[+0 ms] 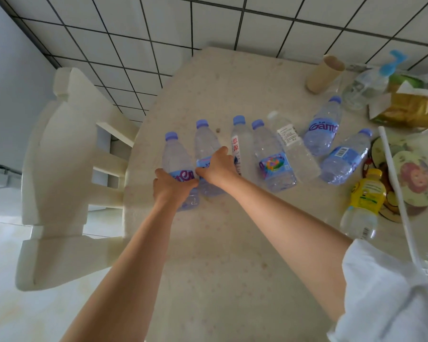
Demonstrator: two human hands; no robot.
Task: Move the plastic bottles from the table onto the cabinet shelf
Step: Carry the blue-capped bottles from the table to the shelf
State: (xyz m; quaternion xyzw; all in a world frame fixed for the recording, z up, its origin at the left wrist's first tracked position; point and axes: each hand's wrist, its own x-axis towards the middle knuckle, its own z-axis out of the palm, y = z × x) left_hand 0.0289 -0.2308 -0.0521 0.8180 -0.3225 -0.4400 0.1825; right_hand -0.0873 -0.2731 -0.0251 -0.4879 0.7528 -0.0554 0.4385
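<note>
I see my left hand [172, 187] with its fingers wrapped round the leftmost bottle [178, 164], and my right hand [218, 166] gripping the second bottle [205, 144]. Both bottles lie on the worktop [220, 243], five more plastic bottles [269, 154] alongside.

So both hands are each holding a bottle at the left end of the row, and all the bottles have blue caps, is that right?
Not quite. The left hand and right hand each hold a bottle at the row's left end, but not all caps are blue: the head view shows a yellow-capped bottle and a white-capped bottle.
</note>
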